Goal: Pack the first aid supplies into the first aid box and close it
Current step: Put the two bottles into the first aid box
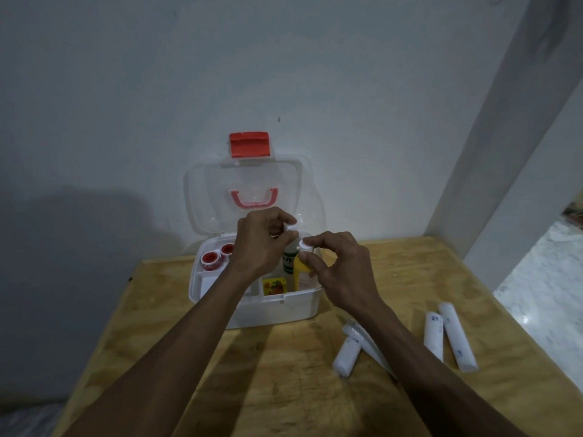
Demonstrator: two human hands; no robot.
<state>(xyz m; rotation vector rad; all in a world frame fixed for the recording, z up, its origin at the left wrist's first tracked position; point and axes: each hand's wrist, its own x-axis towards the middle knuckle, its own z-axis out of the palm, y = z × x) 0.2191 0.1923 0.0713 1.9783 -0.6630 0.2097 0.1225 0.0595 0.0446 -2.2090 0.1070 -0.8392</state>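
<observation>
On the wooden bench [284, 373] by the wall, both hands pinch upright bottle caps inside the open first aid box [277, 307]: left hand [258, 244] the green bottle [289, 261], right hand [340, 266] the yellow bottle [300, 272].

No full word readable; green-labelled bottle [288, 261] in the first aid box [277, 305] shows white letter fragments, roughly "an", rest hidden by the left hand [262, 244]; small yellow packet [273, 286] carries a fruit picture, text too small; bandage rolls [454, 335] on the tabletop [284, 389] bear blue marks, blurred, unreadable.
</observation>
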